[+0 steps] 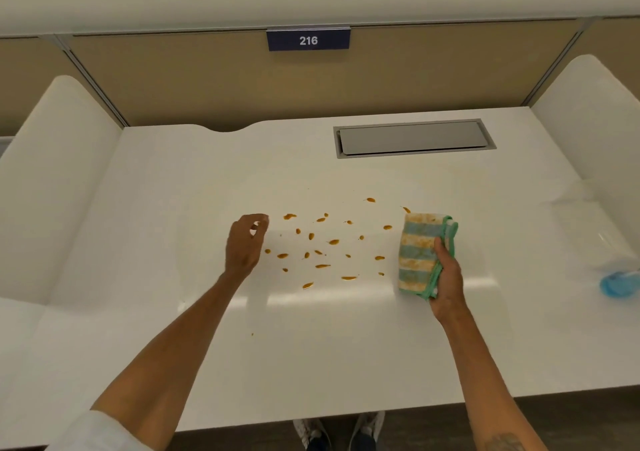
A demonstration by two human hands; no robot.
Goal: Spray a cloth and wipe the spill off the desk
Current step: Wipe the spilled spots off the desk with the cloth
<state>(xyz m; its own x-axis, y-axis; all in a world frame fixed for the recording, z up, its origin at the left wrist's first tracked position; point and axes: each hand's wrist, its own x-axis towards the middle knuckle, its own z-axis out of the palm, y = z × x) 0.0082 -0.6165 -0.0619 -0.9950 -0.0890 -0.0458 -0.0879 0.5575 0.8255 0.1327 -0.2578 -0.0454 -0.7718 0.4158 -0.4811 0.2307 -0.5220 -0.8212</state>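
The right hand [446, 277] is gripping a folded cloth [420, 251] by its near right edge, fingers wrapped round the green border, holding it up just to the right of the spill [325, 243]. The cloth is looking soft, light and limp; folded thick like this it is keeping a pad shape, and a grip across the folded edge seems likely to be stopping the layers from falling open. Orange smears are already showing on its striped face, so a cleaner side may be wiping better.

The left hand [246, 243] is hovering empty at the left edge of the spill, fingers loosely curled, holding nothing.

The spill is lying as many small orange drops scattered across the middle of the white desk [173, 180], between the two hands. They look wet and likely to smear rather than lift. A spray bottle [618, 277] is sitting blurred at the far right edge of the view.
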